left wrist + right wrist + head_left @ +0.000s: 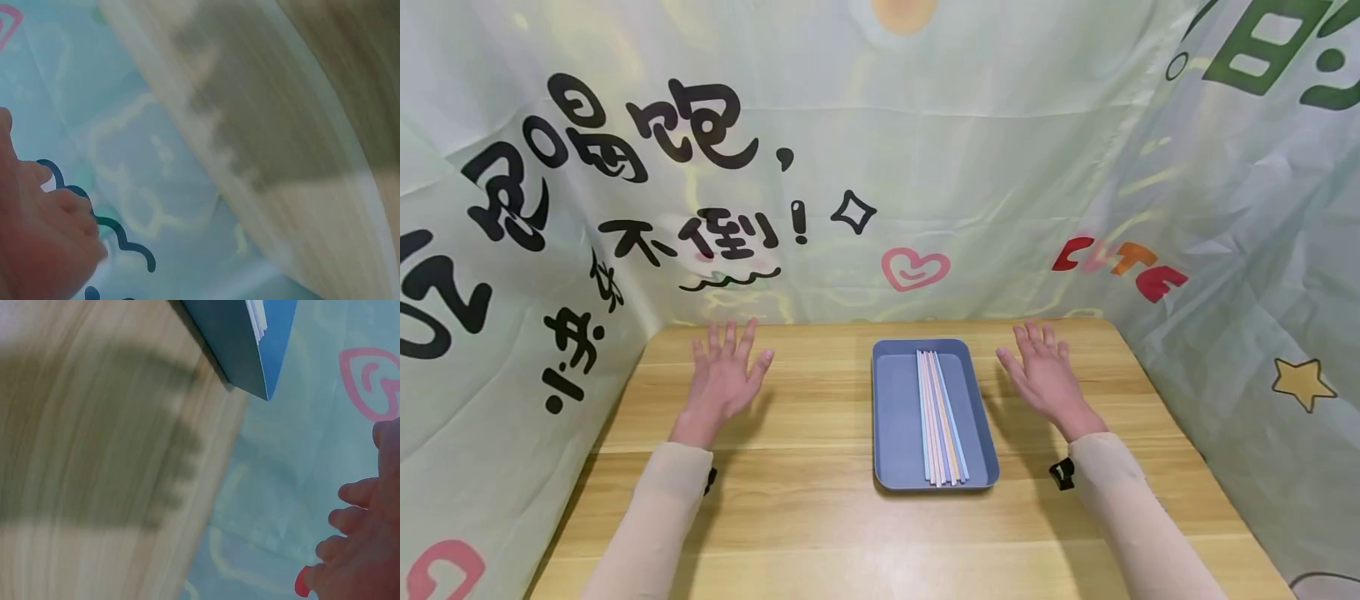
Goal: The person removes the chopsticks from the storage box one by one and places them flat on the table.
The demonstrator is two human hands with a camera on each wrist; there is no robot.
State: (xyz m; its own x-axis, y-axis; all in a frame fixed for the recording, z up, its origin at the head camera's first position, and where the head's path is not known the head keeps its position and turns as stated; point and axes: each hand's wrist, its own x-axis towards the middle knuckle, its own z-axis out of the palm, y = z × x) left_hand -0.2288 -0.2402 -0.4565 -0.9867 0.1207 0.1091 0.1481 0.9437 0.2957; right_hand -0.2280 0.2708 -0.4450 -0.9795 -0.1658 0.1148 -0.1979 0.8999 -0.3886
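Note:
A shallow blue-grey rectangular tray (pixel 895 417) lies on the wooden table, right of the middle. Inside it, a loose bundle of thin pastel sticks, perhaps drinking straws (pixel 936 417), runs lengthwise along the tray's right half. My left hand (pixel 724 379) hovers with spread fingers over the table's far left part, well apart from the tray. To the right of the tray, my right hand (pixel 1042 375) is likewise held up with straight fingers, touching nothing. The right wrist view shows the tray's corner (pixel 244 356) near that hand.
The wooden table (pixel 775 525) ends at a printed cloth backdrop (pixel 1000 183), which also hangs along both sides. Each hand casts a shadow on the tabletop. A small black object (pixel 1062 473) sits at the right cuff.

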